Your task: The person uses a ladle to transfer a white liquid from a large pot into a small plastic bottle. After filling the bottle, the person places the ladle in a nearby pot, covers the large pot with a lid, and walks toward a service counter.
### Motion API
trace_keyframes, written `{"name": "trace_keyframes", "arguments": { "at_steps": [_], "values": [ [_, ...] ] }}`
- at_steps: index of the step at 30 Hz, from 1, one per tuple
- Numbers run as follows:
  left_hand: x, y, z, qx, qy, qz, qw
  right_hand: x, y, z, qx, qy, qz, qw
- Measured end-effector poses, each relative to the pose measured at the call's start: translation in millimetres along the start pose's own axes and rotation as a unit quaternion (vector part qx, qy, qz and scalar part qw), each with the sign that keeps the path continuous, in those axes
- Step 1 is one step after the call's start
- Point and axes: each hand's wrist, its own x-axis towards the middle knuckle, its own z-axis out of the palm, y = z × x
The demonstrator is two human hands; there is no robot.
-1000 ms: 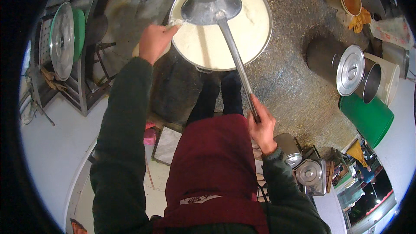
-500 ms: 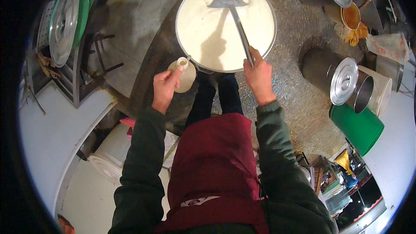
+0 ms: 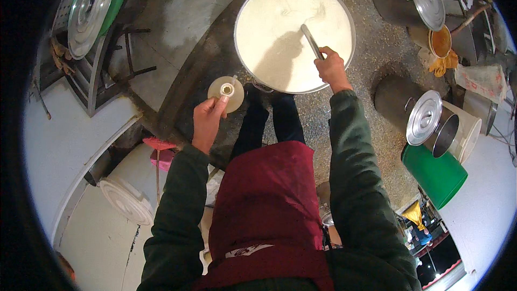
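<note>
My right hand [image 3: 332,68] is wrapped round the handle of a long metal spatula [image 3: 311,41]. Its wide blade is sunk out of sight in a thick-looking creamy-white liquid [image 3: 269,27]. That liquid nearly fills a large round metal pot [image 3: 350,54] standing before me. In my left hand [image 3: 208,122] is a pale, round-bodied plastic jug [image 3: 218,84], gripped near its open neck, with the thumb against the neck. The jug is held upright, just left of the pot's near edge and apart from the liquid.
On the right stand a tall metal pot with a tilted lid [image 3: 424,117], a green plastic tub [image 3: 435,175] and a small orange-brown container [image 3: 441,42]. A metal rack with lids [image 3: 92,13] is at the left. A lidded white bin [image 3: 126,199] stands lower left.
The spatula's blade, lying visible on the liquid before, has sunk beneath it, and its handle is steeper. The jug stays beside the pot in my left hand. The whole view has shifted slightly.
</note>
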Motion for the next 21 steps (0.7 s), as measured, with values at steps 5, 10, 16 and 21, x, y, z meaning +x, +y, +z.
{"name": "trace_keyframes", "arguments": {
  "at_steps": [5, 10, 16, 21],
  "values": [
    [12, 5, -7, 0.014, 0.005, 0.020, 1.000, 11, 16, 27, -0.034, -0.022, -0.021, 0.999],
    [39, 27, -5, 0.055, -0.030, 0.051, 0.997, -22, 32, 44, -0.051, -0.019, -0.071, 0.996],
    [79, 62, 26, 0.177, -0.073, -0.005, 0.982, -97, 44, 56, -0.023, -0.042, -0.038, 0.998],
    [108, 82, 64, 0.354, -0.132, 0.013, 0.926, -177, 52, 61, 0.088, -0.034, -0.015, 0.995]
  ]
}}
